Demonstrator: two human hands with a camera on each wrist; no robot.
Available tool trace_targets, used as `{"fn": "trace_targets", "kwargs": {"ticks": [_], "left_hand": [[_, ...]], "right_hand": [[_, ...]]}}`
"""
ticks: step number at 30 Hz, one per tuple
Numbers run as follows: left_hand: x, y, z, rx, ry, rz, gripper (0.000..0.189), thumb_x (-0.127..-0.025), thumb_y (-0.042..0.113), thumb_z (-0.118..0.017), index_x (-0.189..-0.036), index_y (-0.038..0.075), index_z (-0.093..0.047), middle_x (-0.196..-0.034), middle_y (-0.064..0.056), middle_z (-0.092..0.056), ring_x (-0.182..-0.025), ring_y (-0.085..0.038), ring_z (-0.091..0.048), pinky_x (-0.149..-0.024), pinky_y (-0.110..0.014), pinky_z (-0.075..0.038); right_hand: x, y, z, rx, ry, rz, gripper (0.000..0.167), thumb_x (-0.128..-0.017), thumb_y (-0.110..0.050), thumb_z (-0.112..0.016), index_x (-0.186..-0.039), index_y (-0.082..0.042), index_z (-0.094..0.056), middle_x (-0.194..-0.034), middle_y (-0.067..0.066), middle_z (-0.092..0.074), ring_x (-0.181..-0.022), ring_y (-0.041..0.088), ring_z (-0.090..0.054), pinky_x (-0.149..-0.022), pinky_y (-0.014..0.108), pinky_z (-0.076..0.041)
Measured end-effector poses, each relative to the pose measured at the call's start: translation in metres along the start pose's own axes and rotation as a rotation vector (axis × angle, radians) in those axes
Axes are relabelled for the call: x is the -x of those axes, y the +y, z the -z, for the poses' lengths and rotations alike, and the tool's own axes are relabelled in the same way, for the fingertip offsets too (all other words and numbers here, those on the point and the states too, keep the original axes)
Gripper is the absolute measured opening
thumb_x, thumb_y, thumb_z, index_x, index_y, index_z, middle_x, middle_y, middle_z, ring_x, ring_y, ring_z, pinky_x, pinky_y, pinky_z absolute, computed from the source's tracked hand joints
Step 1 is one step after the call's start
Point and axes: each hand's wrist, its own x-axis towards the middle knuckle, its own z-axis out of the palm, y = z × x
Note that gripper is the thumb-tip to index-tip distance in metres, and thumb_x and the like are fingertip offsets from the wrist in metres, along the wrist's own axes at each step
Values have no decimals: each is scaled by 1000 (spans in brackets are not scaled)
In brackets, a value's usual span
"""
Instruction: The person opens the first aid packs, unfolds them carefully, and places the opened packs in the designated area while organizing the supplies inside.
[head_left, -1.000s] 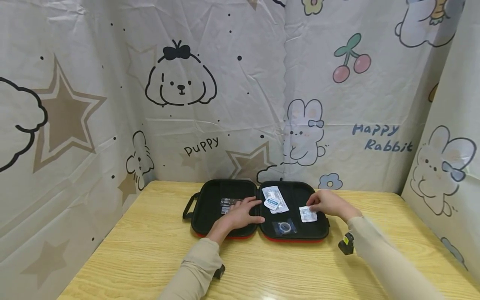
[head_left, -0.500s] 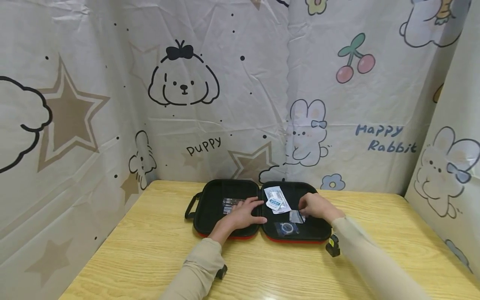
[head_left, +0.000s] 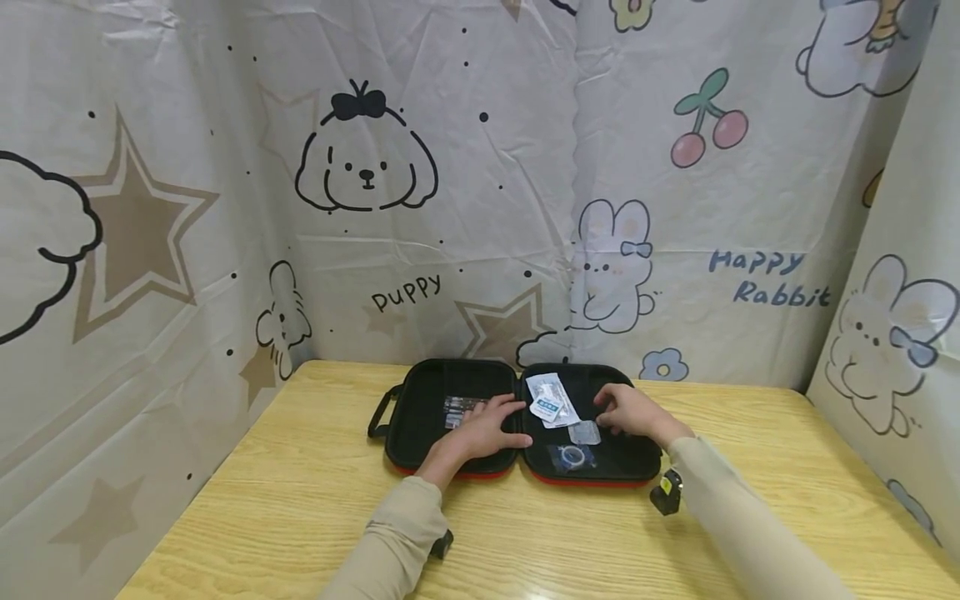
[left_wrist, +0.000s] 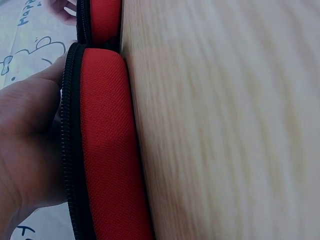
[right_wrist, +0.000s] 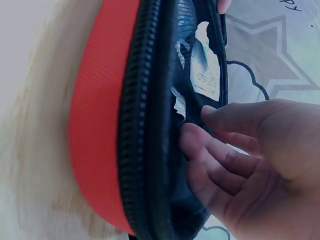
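A black-lined zip case (head_left: 420, 446) with a red outer shell (right_wrist: 102, 115) lies unfolded on the table. My left hand (head_left: 486, 429) rests over its left half with fingers spread, partly covering some slim items in clear wrapping (head_left: 453, 410). Over the right half is my right hand (head_left: 633, 410), its thumb and fingertips slightly apart with nothing between them. Just left of those fingertips lies a small silvery-white sachet (head_left: 585, 432). White paper packets (head_left: 551, 402) overlap behind it. In front sits a clear blue bag with a white ring-shaped roll (head_left: 573, 457).
The wooden table (head_left: 540, 542) extends in front of the case and to both sides. A carry handle (head_left: 381, 412) sticks out at the case's left. A printed cloth curtain (head_left: 450, 167) stands behind and along both sides.
My right hand has carried the small sachet leftward from the case's right side and let go of it beside the other packets. The left hand stays in place on the left half.
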Motion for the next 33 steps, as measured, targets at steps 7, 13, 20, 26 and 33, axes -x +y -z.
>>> {"fn": "trace_targets", "kwargs": {"ticks": [7,13,20,26,33], "left_hand": [[0,-1,0,3,-3,2,68,-92,44,-67,-150,18,-45,-162,-8,-29,-145,-45,-27,-114,-62,-20],[-1,-2,-1,-4,-5,5,68,-92,45,-67,-150,18,-44,-161,-8,-29,-145,-44,-27,-114,-63,-20],[-2,-2,-1,-9,-3,10,69,-92,45,-68,-150,18,-45,-161,-9,-30,-144,-43,-29,-114,-63,-21],[-1,-1,-1,-7,-8,1,69,-91,46,-68,-150,18,-44,-161,-8,-30,-144,-44,-28,-114,-63,-21],[-1,-1,-1,-10,-2,2,69,-91,46,-68,-150,18,-45,-161,-8,-30,-144,-44,-29,-114,-63,-21]], "right_hand": [[1,-2,-3,-141,-52,-25,35,-87,0,-58,-120,10,-53,-79,15,-72,-63,18,-67,-53,33,-53],[-5,-8,-13,-273,-76,-43,42,-96,-10,-56,-133,8,-45,-90,17,-75,-67,15,-66,-54,29,-51],[-7,-8,-15,-326,-82,-61,49,-100,-22,-57,-138,6,-44,-94,16,-75,-74,16,-68,-57,31,-51],[-2,-2,-6,-136,17,-30,45,-97,-20,-60,-132,7,-50,-89,15,-72,-65,18,-64,-53,32,-51],[-5,-4,2,-57,89,6,38,-94,-16,-64,-125,5,-57,-86,15,-67,-67,24,-62,-52,30,-47]]}}
